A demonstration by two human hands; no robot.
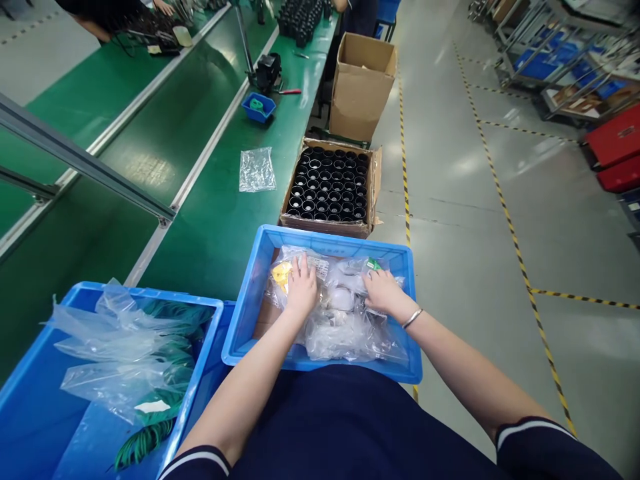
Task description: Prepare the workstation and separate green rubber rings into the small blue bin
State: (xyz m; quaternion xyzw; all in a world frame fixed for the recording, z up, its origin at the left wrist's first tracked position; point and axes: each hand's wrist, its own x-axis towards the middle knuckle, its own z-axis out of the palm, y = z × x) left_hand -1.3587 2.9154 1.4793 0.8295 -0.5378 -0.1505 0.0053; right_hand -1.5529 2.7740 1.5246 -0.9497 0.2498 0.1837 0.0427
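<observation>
A blue plastic bin (417, 320) in front of me holds several clear plastic bags (345, 337) with white and pale parts inside. My left hand (301, 287) lies flat, fingers stretched out, on a bag with a yellow piece (281, 273) and a printed label. At the bin's right side, my right hand (383, 291) has its fingers bent around the edge of a clear plastic bag (350, 271) with a green label (373, 265). Its fingertips are partly hidden by the plastic. Brown cardboard (267, 317) shows on the bin's floor.
To the left stands a larger blue bin (213, 327) with bagged green wire bundles (145, 443). Beyond my bin is a carton of black cups (327, 183), then a tall cardboard box (363, 100). The green bench (215, 223) carries an empty bag (257, 170) and a small blue tray (259, 110).
</observation>
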